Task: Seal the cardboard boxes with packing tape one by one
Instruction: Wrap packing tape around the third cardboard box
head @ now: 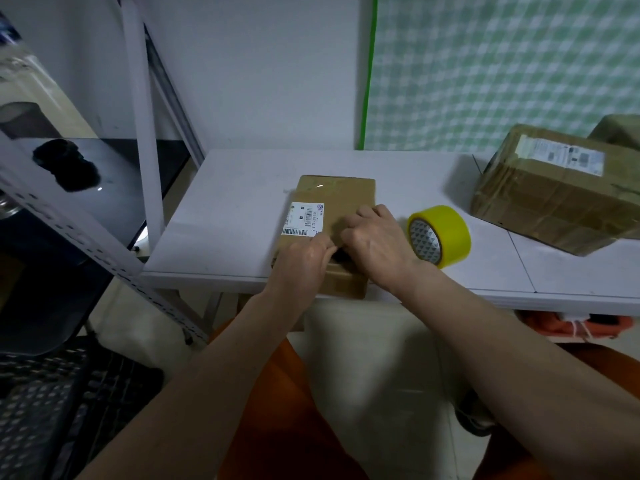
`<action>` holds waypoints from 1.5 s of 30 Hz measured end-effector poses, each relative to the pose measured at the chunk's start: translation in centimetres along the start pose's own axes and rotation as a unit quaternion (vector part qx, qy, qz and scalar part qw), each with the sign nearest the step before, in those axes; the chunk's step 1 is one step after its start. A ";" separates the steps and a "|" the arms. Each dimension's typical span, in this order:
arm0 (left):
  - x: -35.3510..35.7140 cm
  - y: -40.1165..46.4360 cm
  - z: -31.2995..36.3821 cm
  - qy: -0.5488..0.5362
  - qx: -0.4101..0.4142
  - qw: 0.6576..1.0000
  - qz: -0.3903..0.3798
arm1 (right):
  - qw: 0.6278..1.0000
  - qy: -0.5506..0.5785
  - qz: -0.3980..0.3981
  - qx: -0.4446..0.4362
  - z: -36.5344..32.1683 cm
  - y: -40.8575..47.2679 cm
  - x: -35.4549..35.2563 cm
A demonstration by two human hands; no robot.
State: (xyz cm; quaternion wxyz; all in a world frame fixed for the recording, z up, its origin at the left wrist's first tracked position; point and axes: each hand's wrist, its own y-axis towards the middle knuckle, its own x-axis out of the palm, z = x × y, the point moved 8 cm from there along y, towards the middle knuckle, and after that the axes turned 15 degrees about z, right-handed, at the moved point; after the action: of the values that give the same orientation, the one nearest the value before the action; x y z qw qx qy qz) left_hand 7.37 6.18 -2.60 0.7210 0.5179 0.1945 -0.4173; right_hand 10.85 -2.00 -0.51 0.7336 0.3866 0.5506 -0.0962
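Your left hand (304, 256) rests on the near half of the flat brown cardboard box (334, 216), fingers curled inward toward a small dark thing at the seam; whether they pinch it or only press beside it you cannot tell from here. Just above that hand sits the white barcode shipping label (303, 218), stuck to the box's left side. The box lies on the white worktop (225, 209) with its long axis running away from you, its near end hanging over the worktop's front edge. Your right hand (375, 239) meets the left at the middle of the box top, fingers bent down onto the cardboard, touching the left fingertips. Just beside that right hand, to its right, stands the yellow roll of packing tape (439, 235) on its edge, so the right hand is clearly nearer for reaching it. Further right, well apart, a larger taped brown cardboard box (554, 199) rests tilted.
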 end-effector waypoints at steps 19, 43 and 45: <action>0.2 -2.3 -0.2 -0.121 -0.007 0.992 -0.018 | 0.965 0.150 0.056 0.207 0.9 -4.5 -2.0; 0.4 -0.2 1.4 -0.137 -0.267 0.954 0.011 | 0.887 0.232 0.197 0.346 1.7 -8.1 -1.1; 0.1 -0.5 1.0 -0.088 -0.257 0.962 0.003 | 0.895 0.227 0.201 0.327 1.5 -8.3 -1.1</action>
State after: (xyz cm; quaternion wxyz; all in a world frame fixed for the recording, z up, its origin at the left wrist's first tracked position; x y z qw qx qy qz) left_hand 6.90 5.13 -2.59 0.8454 0.2770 0.2295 -0.3948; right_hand 6.79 -8.97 -3.26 0.4248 0.7184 0.5500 -0.0311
